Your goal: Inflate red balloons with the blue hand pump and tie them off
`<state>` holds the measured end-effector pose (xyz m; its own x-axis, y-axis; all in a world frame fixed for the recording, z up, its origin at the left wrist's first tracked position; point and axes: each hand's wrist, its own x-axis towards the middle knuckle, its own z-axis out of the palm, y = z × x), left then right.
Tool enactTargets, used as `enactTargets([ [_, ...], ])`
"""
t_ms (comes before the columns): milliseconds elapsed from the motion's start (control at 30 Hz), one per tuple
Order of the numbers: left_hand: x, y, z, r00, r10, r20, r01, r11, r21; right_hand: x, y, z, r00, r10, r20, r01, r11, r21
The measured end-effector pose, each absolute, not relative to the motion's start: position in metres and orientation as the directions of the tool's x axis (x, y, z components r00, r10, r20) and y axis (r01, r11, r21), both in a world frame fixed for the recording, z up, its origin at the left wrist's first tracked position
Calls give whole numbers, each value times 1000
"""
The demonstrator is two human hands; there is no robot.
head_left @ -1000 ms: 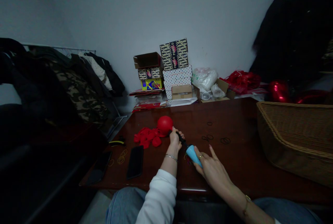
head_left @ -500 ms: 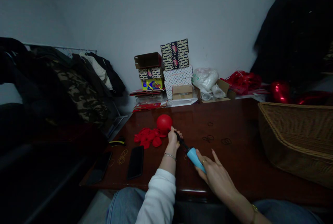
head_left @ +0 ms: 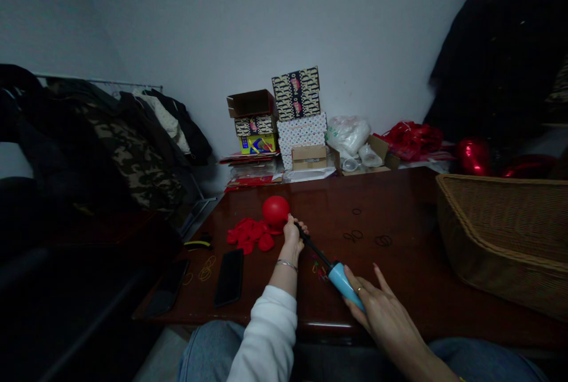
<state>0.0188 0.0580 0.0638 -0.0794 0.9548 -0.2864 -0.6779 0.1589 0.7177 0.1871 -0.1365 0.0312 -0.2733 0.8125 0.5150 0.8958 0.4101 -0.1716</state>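
Red rubber shows first: a round, partly inflated red balloon [head_left: 276, 210] sits above the dark, glossy reddish-brown wooden table [head_left: 399, 204], just beyond the left hand [head_left: 293, 234], its neck hidden by that hand. The left hand is curled around the black end of a slim hand pump with a light-blue barrel [head_left: 346, 284]; whether its fingers also pinch the balloon's neck, I cannot tell. A length of black shaft runs bare between the two hands. The right hand [head_left: 379, 305] is wrapped around the light-blue barrel, thumb side underneath, one finger lifted clear.

Beside the balloon lies a loose heap of limp red balloons [head_left: 248, 234]. Small multicoloured bits [head_left: 318, 269] lie near the shaft. Left of the forearm are a flat black phone [head_left: 229, 277], thin yellowish rubber bands [head_left: 206, 268] and a curved yellow-and-black object [head_left: 198, 244]. Thin black loops [head_left: 354, 235] lie right of the pump, and farther right stands a tan woven wicker basket [head_left: 479, 278]. Behind the table, patterned cardboard boxes [head_left: 296, 93] are stacked against a pale wall [head_left: 213, 27]; at far left, dark and camouflage jackets [head_left: 128, 151] hang from a rail
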Motion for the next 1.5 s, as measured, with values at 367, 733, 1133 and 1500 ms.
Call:
enactTargets([
  [367, 43, 45, 66, -49, 939, -341, -633, 235, 738, 148, -93, 67, -199, 893, 405, 945, 284, -163],
  [733, 26, 56, 60, -37, 948, -315, -651, 216, 728, 162, -118, 53, -229, 856, 464, 905, 363, -222],
  [1133, 20, 57, 67, -87, 944, -319, -657, 187, 730, 181, -138, 31, -248, 831, 498, 884, 405, -234],
  [1500, 44, 47, 67, -41, 936, -350, -608, 255, 752, 152, -97, 69, -205, 892, 402, 924, 312, -221],
])
